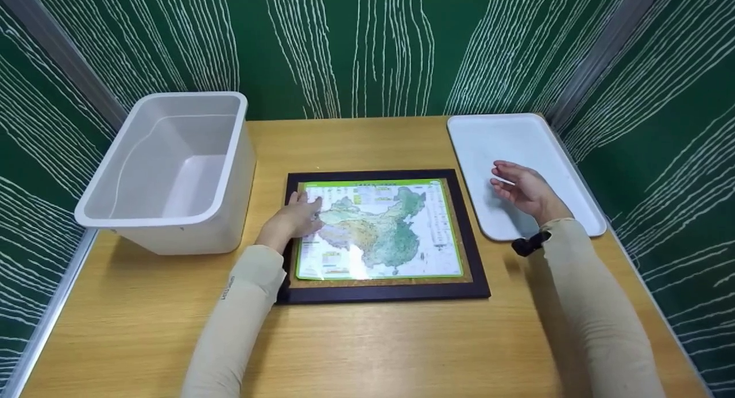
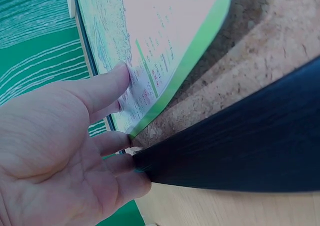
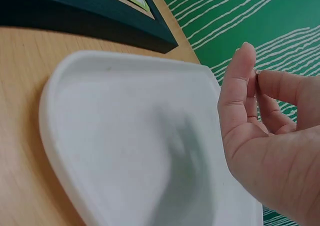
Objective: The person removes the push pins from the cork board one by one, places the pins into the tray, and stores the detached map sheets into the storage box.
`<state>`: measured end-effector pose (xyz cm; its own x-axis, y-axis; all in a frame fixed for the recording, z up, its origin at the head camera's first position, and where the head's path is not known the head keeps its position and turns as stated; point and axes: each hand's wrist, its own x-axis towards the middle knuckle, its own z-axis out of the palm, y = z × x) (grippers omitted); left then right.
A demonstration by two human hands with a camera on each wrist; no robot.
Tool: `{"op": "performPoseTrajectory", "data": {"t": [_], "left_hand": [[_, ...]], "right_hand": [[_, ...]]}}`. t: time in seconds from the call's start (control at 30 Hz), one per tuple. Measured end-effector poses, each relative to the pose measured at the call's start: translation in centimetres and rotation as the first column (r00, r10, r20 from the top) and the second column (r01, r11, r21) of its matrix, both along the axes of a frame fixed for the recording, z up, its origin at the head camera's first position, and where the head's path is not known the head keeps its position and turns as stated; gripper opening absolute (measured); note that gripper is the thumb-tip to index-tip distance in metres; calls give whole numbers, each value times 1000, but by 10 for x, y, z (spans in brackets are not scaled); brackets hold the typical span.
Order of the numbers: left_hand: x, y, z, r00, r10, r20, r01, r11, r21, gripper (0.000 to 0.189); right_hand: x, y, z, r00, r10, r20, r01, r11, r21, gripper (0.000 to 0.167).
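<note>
a glossy map [image 1: 373, 231], its smooth face apparently plastic-coated, catches a bright glare against rough, speckled cork [image 2: 272, 35] and a frame [image 2: 240, 141] with a mostly matt, wood-like finish. the table [image 1: 379, 340] has smooth wood grain with a soft sheen, the tray [image 1: 499, 136] and bin [image 1: 240, 139] look like smooth plastic, and the sleeve [image 1: 597, 306] is matt, wrinkled cloth.

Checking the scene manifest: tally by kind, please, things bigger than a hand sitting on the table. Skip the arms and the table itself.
White bin: 1
White tray: 1
Framed cork board: 1
Map, lying on the board: 1
Total: 4
</note>
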<state>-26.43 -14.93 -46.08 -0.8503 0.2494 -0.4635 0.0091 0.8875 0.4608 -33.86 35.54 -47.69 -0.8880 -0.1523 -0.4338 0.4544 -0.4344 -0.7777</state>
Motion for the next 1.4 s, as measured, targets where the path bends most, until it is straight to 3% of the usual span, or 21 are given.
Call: {"op": "performPoseTrajectory", "data": {"t": [0.33, 0.57, 0.8, 1.07, 1.4], "left_hand": [[-1, 2, -5, 1000, -13, 6, 13, 1000, -11, 67], [0, 2, -6, 1000, -17, 3, 17, 1000, -6, 66], [0, 3, -5, 1000, -7, -1, 7, 1000, -2, 66], [-1, 1, -3, 1000, -7, -21, 7, 1000, -16, 66], [-1, 2, -2, 1000, -7, -14, 6, 1000, -31, 66]], "right_hand": [[2, 16, -8, 997, -36, 67, 34, 999, 27, 26], [3, 19, -5, 996, -44, 74, 33, 988, 148, 40], [2, 20, -6, 995, -46, 83, 30, 981, 189, 40], [-3, 16, -7, 995, -43, 93, 15, 960, 279, 54], [-2, 14, -11, 997, -10, 75, -9, 968, 250, 40]]}}
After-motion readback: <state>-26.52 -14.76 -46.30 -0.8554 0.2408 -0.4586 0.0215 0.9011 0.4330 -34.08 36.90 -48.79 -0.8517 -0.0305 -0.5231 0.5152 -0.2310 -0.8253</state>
